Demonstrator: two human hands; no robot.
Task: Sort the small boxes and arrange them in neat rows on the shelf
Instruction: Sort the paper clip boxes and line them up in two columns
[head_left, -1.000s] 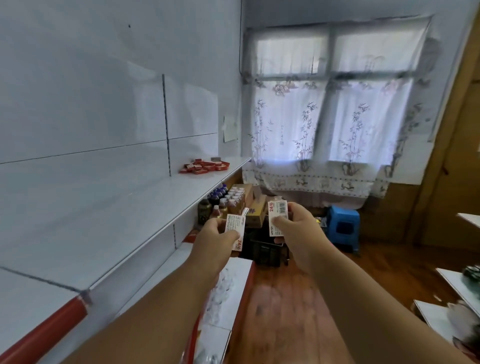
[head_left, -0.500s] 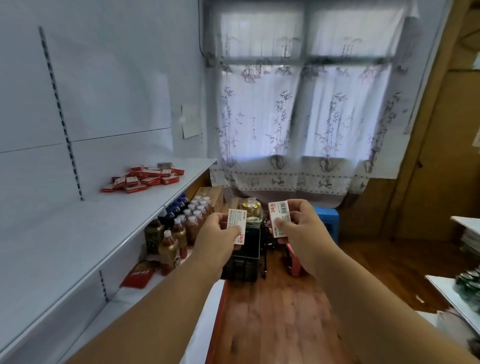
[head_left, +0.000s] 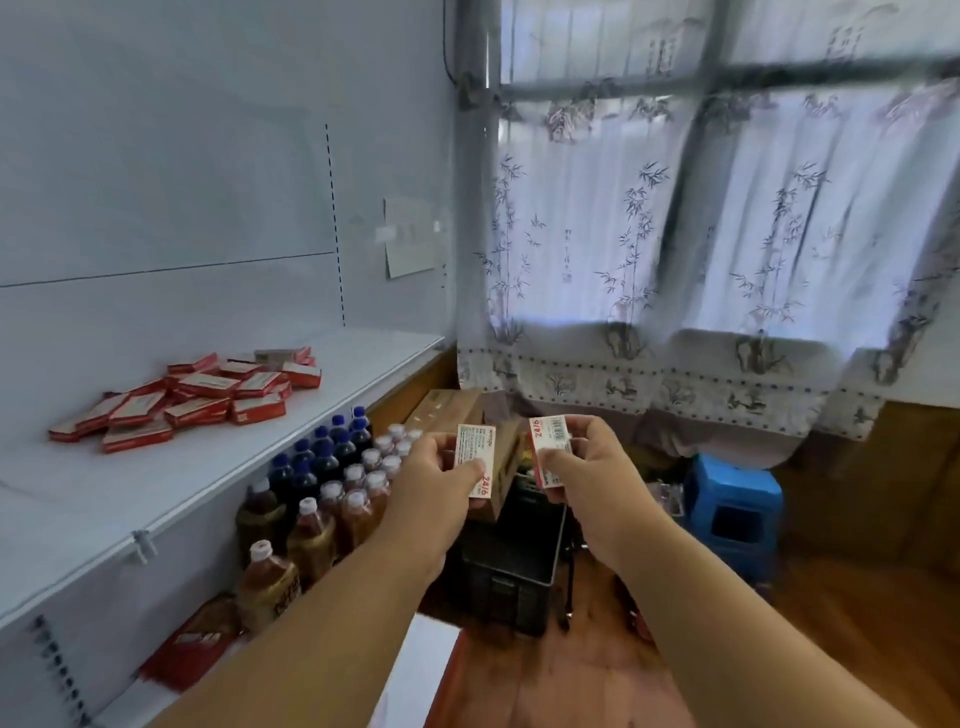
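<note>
Both arms reach forward at mid-frame. Left hand (head_left: 434, 480) pinches a small white-and-red box (head_left: 475, 460) between thumb and curled fingers, held upright, printed face toward the camera, red "24/6" near its lower edge. Right hand (head_left: 587, 470) grips a second small box (head_left: 548, 452) the same way, thumb across the front, barcode near the top. The two boxes are just beside each other, not touching, held in the air out past the shelf's front edge. White shelf (head_left: 218, 467) runs along the left wall; a loose heap of red-and-white boxes (head_left: 197, 397) lies on it toward the back, overlapping at mixed angles, no rows. Below, on the lower shelf level, bottles stand packed together: blue-capped dark bottles (head_left: 324, 452) at the rear, white-capped brown bottles (head_left: 358, 499) in front. A flat red packet (head_left: 195, 639) lies beside the nearest bottle. Behind the hands: a cardboard carton (head_left: 447, 410) and, under it, a black crate (head_left: 511, 566) on the wooden floor (head_left: 597, 675). A blue plastic stool (head_left: 732, 506) stands to the right. A curtain (head_left: 727, 234) printed with bamboo covers the window beyond. A paper note (head_left: 410, 239) is stuck on the wall panel above the shelf's far end.
</note>
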